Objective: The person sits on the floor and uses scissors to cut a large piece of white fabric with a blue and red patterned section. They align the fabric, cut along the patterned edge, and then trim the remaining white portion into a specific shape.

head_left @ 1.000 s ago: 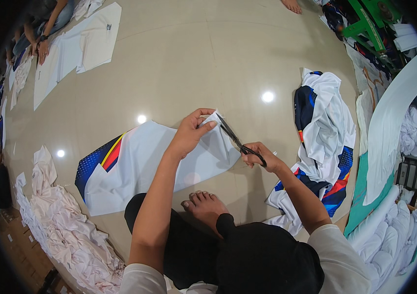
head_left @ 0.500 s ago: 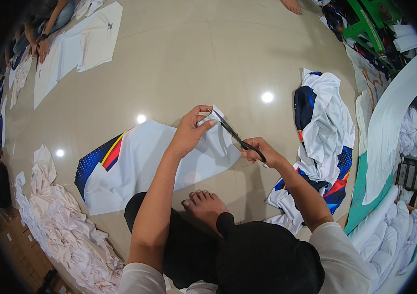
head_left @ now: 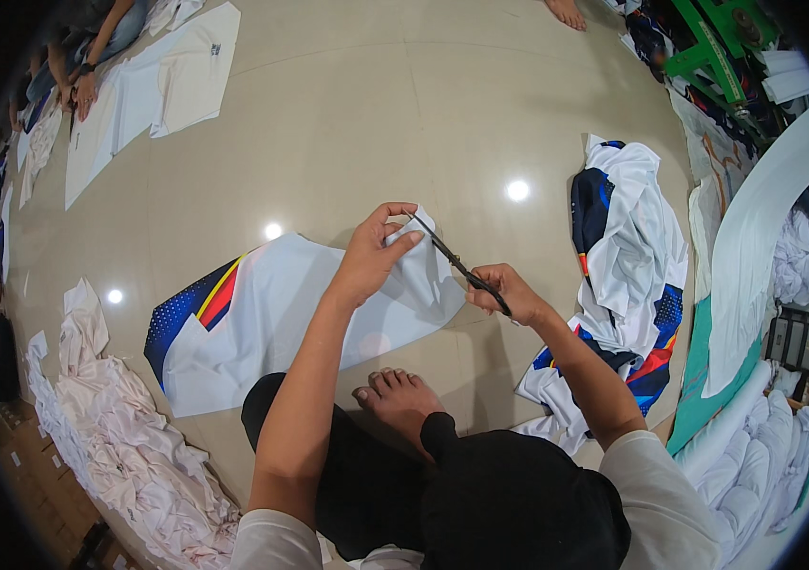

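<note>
A piece of white fabric (head_left: 319, 294) with a blue, red and yellow pattern at its left end lies on the floor before me. My left hand (head_left: 373, 249) pinches its upper right corner and lifts it off the floor. In my right hand (head_left: 507, 291) is a pair of dark scissors (head_left: 455, 259), my fingers closed around the handles. The blades point up and left, with their tips at the raised corner beside my left fingertips. They look nearly closed on the fabric edge.
To the right lies a heap of white and patterned fabric (head_left: 628, 237). Pale crumpled cloth (head_left: 129, 427) is piled at the lower left. At the upper left a person's hand (head_left: 84, 97) rests by flat white pieces (head_left: 190, 81). A green metal frame (head_left: 708, 57) stands upper right.
The scissor blades have closed further at the fabric corner, and the handles have come together in my right hand. My left hand keeps its pinch almost in place.
</note>
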Demonstrator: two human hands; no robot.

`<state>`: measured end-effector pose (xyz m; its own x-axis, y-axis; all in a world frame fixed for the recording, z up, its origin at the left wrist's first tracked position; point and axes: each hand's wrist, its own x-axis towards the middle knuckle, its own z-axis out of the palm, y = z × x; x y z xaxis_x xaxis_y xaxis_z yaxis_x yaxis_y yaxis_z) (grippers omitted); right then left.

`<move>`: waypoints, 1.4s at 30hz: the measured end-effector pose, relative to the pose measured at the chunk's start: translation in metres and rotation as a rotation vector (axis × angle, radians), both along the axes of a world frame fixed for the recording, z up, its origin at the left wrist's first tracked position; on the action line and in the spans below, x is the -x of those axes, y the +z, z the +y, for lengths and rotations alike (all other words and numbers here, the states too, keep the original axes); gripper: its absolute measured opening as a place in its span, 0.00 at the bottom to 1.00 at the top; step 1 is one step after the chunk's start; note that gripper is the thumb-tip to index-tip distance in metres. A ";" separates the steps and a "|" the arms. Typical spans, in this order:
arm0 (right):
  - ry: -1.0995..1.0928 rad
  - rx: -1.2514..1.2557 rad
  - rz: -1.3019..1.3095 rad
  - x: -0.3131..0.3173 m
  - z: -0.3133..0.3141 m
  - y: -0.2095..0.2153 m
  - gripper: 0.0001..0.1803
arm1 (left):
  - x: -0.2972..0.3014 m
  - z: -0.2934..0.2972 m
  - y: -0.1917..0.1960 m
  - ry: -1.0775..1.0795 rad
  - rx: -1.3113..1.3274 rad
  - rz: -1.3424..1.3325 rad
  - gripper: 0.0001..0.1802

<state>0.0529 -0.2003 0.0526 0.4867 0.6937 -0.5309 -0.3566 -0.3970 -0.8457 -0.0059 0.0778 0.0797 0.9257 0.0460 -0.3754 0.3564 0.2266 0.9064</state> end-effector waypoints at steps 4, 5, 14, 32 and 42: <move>-0.013 0.027 -0.009 0.002 0.001 0.001 0.14 | 0.001 -0.001 -0.002 0.011 -0.012 -0.008 0.22; -0.012 0.033 -0.012 0.002 0.001 0.001 0.14 | 0.001 -0.001 -0.003 0.007 -0.015 -0.011 0.22; -0.013 0.048 -0.030 0.003 0.002 0.008 0.14 | 0.001 0.002 -0.001 0.003 -0.050 0.001 0.22; -0.013 0.045 -0.018 0.006 -0.001 0.005 0.12 | 0.001 0.005 -0.013 0.009 -0.051 0.009 0.15; -0.005 0.013 -0.002 0.006 -0.004 0.001 0.10 | 0.001 0.002 -0.009 0.055 -0.018 0.012 0.11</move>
<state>0.0472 -0.2046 0.0537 0.4912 0.6843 -0.5390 -0.3565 -0.4066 -0.8412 -0.0074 0.0798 0.0706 0.9172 0.1030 -0.3849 0.3545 0.2299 0.9063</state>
